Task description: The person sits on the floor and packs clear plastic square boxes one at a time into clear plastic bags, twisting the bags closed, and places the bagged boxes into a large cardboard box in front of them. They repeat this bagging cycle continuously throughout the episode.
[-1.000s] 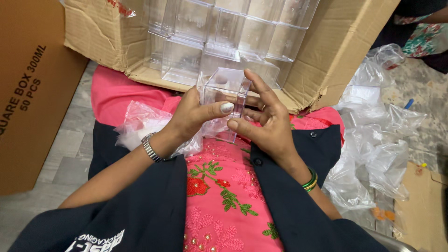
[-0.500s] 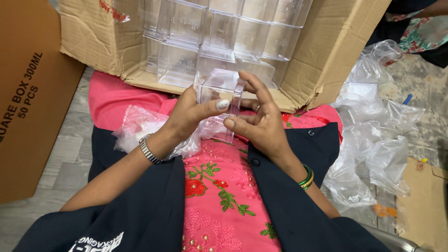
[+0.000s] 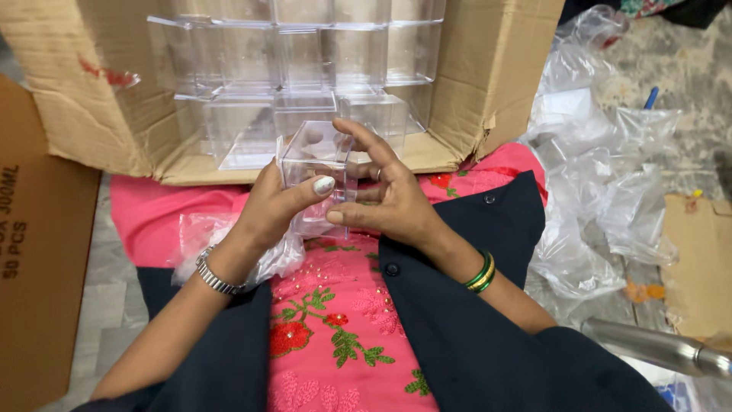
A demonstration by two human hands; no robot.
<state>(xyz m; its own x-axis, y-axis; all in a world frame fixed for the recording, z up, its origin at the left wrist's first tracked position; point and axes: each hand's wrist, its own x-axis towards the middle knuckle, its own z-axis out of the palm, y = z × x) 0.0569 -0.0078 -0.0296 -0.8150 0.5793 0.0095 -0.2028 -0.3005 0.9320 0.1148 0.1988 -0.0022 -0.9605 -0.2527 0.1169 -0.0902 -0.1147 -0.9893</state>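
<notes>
A clear square plastic box (image 3: 315, 156) is held over my lap between both hands. My left hand (image 3: 276, 204) grips its left side, thumb laid across the front. My right hand (image 3: 387, 197) holds the right side with fingers curled over the top edge. Under the box a crumpled clear plastic bag (image 3: 200, 235) lies on my pink clothing, partly beneath my left wrist. Just beyond my hands an open cardboard carton (image 3: 488, 84) lies on its side, stacked with several identical clear boxes (image 3: 305, 61).
A brown cardboard box (image 3: 34, 252) stands at the left. Crumpled clear plastic bags (image 3: 602, 183) are piled on the floor at the right, next to a flat piece of cardboard (image 3: 698, 259). A metal tube (image 3: 656, 347) crosses the lower right corner.
The view has tilted slightly. Both hands keep hold of the clear box, which has turned a little; the right fingers have shifted from its front to its top edge.
</notes>
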